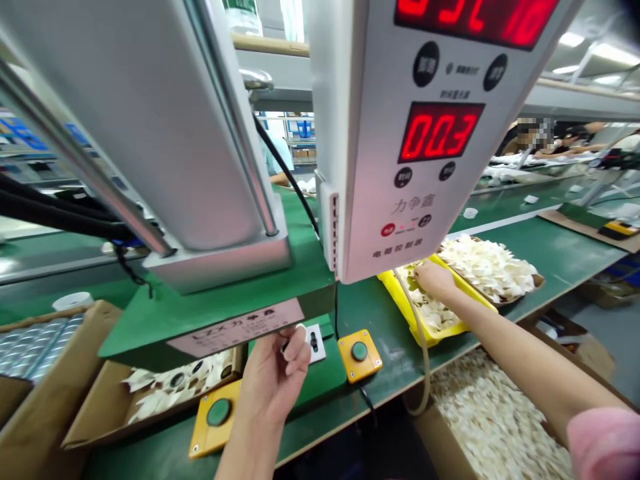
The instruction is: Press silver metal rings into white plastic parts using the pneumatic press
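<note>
My left hand (pixel 281 373) is under the head of the press (pixel 220 313), in front of a metal fixture plate (pixel 315 343). Its fingers are curled round a small white piece (pixel 300 329), which they mostly cover. My right hand (pixel 436 280) reaches into a yellow tray (pixel 415 327) of thin white pieces (pixel 435 315). Those fingers are drawn together among the pieces; what they pinch, if anything, is hidden. Yellow boxes with green push buttons flank the fixture, one on the left (pixel 218 413) and one on the right (pixel 359 351).
A control box (pixel 400 200) with red digits hangs above the green bench (pixel 395 373). Another tray of white pieces (pixel 490 267) lies beyond the yellow one. Cardboard boxes stand left (pixel 95 407), and a box of white scraps (pixel 500 413) sits below. A hose (pixel 424 360) drops over the bench edge.
</note>
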A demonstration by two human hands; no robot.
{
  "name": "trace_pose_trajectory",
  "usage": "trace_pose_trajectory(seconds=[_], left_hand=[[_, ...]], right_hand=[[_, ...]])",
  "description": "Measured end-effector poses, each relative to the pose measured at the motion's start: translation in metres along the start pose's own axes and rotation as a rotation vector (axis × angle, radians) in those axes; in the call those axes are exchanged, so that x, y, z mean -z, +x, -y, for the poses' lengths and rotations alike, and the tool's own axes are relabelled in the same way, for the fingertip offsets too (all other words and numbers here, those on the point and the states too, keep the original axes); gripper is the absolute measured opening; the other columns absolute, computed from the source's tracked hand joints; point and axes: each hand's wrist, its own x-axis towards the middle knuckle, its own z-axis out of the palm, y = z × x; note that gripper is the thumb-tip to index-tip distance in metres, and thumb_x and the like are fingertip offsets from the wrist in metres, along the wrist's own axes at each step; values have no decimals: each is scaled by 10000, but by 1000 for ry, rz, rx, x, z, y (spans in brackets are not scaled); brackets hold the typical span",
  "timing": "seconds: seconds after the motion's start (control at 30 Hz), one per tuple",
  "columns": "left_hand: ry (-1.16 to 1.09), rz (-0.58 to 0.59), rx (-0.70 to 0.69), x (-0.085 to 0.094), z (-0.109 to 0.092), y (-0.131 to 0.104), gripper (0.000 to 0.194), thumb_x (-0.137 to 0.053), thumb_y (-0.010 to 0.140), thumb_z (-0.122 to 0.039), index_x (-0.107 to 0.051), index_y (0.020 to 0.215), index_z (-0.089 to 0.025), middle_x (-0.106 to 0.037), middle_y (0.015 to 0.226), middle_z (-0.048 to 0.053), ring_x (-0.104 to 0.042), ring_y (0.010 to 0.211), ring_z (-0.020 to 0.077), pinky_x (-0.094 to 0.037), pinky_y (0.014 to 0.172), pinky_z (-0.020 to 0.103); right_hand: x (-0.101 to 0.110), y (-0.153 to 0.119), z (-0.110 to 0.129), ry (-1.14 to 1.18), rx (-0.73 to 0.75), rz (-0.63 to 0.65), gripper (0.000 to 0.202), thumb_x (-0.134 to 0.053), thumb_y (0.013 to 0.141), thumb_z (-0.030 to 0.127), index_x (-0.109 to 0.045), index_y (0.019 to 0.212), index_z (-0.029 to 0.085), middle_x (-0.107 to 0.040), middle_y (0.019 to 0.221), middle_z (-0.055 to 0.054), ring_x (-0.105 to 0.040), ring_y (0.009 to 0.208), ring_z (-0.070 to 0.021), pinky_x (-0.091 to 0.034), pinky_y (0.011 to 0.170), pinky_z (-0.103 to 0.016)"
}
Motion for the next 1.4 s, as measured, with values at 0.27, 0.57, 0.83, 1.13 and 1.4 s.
trace_pose_trajectory(seconds=[0.27, 0.57, 0.83, 1.13, 1.4], left_hand=[[169, -272, -82, 24, -17, -24, 208, -653, 685, -35, -624, 859, -145, -557, 844, 31, -572, 744, 128, -541, 629, 221], [316, -215, -1, 31, -20, -57, 125, -612, 813, -246, -603, 914, -172, -539, 742, -21, -278, 366, -22, -259, 303, 98], [676, -360, -104, 65, -28, -83, 279, -595, 809, -424, -512, 1008, -248, -473, 562, -66, -384, 457, 68, -286, 399, 154], [1128, -422, -200, 82, -26, -86, 366, -490, 819, -546, -558, 969, -220, -410, 478, -66, -369, 462, 127, -297, 454, 229], [1479, -476, -199, 87, -40, -85, 391, -433, 825, -558, -646, 931, -247, -591, 610, 6, -593, 716, 237, -413, 607, 278]], right_hand=[[54, -56, 9, -15, 75, -267, 303, -383, 934, 392, -617, 1006, 214, -567, 1083, -87, -584, 888, -203, -425, 676, -301], [79, -157, 164, 326, 994, -210, 201, -423, 917, 246, -622, 933, 220, -582, 877, -34, -534, 751, -139, -371, 638, -259], [86, -152, 209, -19, 1170, -190, 127, -475, 839, 129, -577, 830, 205, -593, 887, -30, -554, 807, -170, -339, 637, -284], [86, -157, 212, -119, 1185, -281, 178, -464, 818, 72, -590, 872, 186, -602, 977, -74, -553, 896, -215, -383, 713, -335], [90, -158, 225, -159, 1257, -174, 157, -481, 828, 76, -611, 802, 159, -630, 878, -90, -578, 851, -235, -408, 648, -328]])
